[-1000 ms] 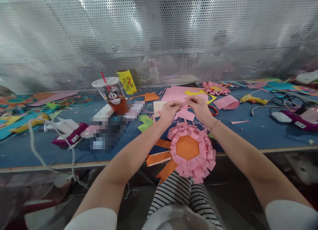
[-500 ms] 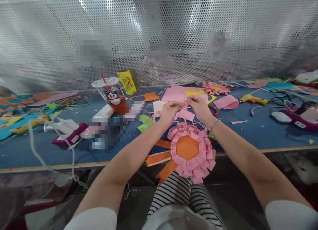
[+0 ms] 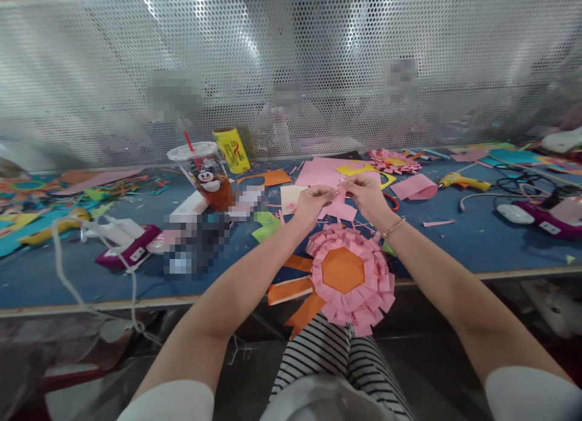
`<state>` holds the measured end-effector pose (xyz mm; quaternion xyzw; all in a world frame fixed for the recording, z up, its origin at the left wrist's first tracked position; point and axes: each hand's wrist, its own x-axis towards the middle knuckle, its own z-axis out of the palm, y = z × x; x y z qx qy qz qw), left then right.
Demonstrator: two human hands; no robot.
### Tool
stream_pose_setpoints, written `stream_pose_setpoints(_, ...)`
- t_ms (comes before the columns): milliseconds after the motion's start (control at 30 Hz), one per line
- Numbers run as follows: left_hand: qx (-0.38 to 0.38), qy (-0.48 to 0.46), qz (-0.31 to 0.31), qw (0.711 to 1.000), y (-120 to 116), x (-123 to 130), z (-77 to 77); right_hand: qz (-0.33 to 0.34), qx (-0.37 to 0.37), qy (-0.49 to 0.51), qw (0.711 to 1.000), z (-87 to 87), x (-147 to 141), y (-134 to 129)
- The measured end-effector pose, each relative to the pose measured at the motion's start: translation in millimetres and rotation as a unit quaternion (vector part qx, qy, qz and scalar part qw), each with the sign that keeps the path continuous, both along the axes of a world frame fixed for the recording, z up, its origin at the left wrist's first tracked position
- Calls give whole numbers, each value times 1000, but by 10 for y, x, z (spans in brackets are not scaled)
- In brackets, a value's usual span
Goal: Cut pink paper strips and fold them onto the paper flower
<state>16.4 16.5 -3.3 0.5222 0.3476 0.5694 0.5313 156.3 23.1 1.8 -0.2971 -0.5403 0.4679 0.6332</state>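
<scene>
Over the pink scraps, my left hand [image 3: 316,202] and my right hand [image 3: 362,195] face each other with pinched fingertips close together. Between them is a small piece of pink paper [image 3: 339,198], gripped by both; its exact outline blends into the pink sheets behind. Just below my wrists lies a pink paper rosette [image 3: 382,287] with an orange centre and orange paper ribbons [image 3: 304,312], overhanging the table's front edge. Red-handled scissors [image 3: 391,201] lie beside my right wrist, partly hidden.
A plastic drink cup [image 3: 207,178] and a yellow roll [image 3: 233,151] stand left of centre. Yellow glue guns lie at left [image 3: 54,227] and right [image 3: 464,181], near purple power strips [image 3: 130,248] and cords. A perforated metal screen [image 3: 291,45] closes off the back.
Both hands stay almost in place; the fingertips have shifted slightly around the pink paper. The rosette and everything else on the table have not moved.
</scene>
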Motion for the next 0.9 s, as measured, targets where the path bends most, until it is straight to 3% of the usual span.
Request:
stream_pose_setpoints(400,-7,9,-1,1000,-44,-10,41,19,3,-61,998,35,-4,-40)
stream_pose_setpoints(633,61,83,1,995,-72,-15,92,-79,53,-134,986,16,46,-12)
stream_pose_setpoints(767,79,138,-29,987,-64,-48,126,-83,57,-121,988,56,87,-11)
stream_pose_setpoints(900,83,148,-21,985,-64,-79,164,-59,39,-103,992,59,73,-1)
